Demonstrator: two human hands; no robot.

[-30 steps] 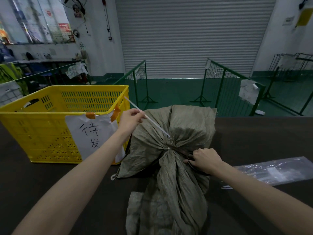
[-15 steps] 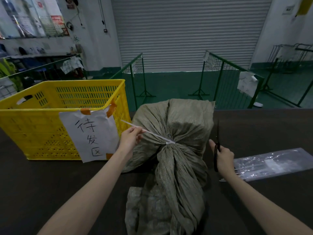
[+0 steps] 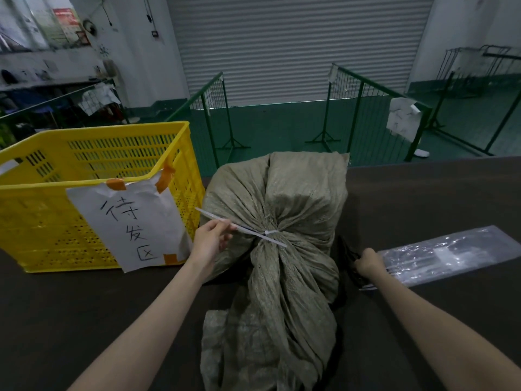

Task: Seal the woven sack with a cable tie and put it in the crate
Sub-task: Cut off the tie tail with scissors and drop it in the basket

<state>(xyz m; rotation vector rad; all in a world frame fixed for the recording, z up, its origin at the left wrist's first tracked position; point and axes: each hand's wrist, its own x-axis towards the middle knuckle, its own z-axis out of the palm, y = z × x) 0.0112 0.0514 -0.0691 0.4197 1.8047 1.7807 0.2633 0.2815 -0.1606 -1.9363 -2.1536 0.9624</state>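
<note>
A grey-green woven sack (image 3: 293, 198) lies on the dark table, its neck gathered and cinched by a white cable tie (image 3: 255, 234). My left hand (image 3: 210, 241) pinches the tie's long loose tail, which sticks out to the left towards the crate. The tail looks detached near the knot. My right hand (image 3: 366, 262) rests on the table to the right of the sack, closed around black scissors (image 3: 351, 259) laid low against the table. The yellow slatted crate (image 3: 93, 176) stands at the left, beside the sack.
A white paper sign (image 3: 132, 221) with handwritten characters is taped to the crate's front. A clear plastic bag of cable ties (image 3: 448, 253) lies on the table at the right. Green metal barriers (image 3: 363, 108) and a closed roller shutter stand beyond the table's far edge.
My right hand left the sack's neck with the scissors and lowered them to the table on the right. My left hand dropped lower, still holding the tie's tail.
</note>
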